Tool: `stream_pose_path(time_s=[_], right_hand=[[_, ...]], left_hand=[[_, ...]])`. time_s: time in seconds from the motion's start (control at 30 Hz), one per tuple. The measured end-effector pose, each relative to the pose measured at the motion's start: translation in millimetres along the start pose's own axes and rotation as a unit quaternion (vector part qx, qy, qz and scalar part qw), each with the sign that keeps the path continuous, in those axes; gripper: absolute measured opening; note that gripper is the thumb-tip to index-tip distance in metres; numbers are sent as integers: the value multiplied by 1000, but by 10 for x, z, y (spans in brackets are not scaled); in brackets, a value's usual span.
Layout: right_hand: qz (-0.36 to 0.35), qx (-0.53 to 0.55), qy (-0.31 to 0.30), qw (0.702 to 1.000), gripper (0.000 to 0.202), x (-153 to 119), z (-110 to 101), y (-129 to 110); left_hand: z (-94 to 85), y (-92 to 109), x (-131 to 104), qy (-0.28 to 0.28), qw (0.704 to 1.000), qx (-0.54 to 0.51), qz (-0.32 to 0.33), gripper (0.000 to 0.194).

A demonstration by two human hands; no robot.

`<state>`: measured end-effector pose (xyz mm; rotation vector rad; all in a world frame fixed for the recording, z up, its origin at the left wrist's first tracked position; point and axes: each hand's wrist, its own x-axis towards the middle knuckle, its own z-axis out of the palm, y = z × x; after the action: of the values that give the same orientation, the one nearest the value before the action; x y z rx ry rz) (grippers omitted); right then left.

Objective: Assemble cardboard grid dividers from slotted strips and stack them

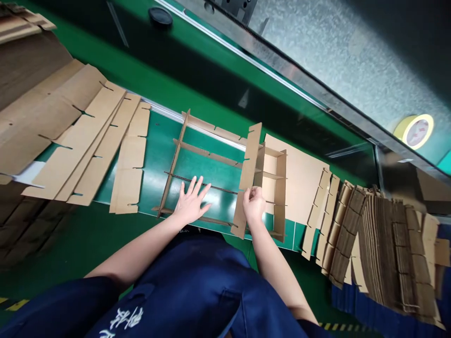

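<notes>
A half-built cardboard divider grid point(207, 173) stands on the green table point(158, 141), near the middle: thin brown corrugated strips, slotted and crossed at right angles into open rectangular cells. The left hand point(192, 203) lies flat with fingers spread, pressing on the grid's near strips. The right hand point(253, 204) is closed, pinching a slotted strip point(247, 176) held upright at the grid's right end. Flat notched strips point(128, 162) lie fanned at the left. A dense stack of strips point(384, 249) leans at the right. A yellow tape roll point(416, 130) sits far right.
</notes>
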<state>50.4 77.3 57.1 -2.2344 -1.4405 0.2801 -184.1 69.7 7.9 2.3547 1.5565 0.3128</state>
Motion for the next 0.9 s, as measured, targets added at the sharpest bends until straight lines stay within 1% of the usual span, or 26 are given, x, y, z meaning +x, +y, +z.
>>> stream_pose_path(time_s=[0.1,0.23,0.4,0.53,0.7,0.8,0.9], right_hand=[[-6,-66,-25,997,23,-73,102,-71],[-2,-105,-34,994,23,-148,214,-115],[-16,-104,-25,994,23,-195,353,-157],[5,-85,-34,996,26,-200,402,-188],[31,-77,-44,996,36,-172,423,-190],[28,-98,-26,994,38,-137,432,-154],[-7,-106,6,994,39,-114,443,-103]], left_hand=[[-16,12,15,-8,1000,6,0,70],[-32,15,23,-12,1000,9,2,71],[-30,26,13,-8,1000,15,0,72],[-30,31,12,-3,1000,14,1,71],[-32,35,15,-4,1000,6,-2,72],[-39,38,14,-1,1000,-2,-2,71],[-47,42,11,3,1000,-3,1,70]])
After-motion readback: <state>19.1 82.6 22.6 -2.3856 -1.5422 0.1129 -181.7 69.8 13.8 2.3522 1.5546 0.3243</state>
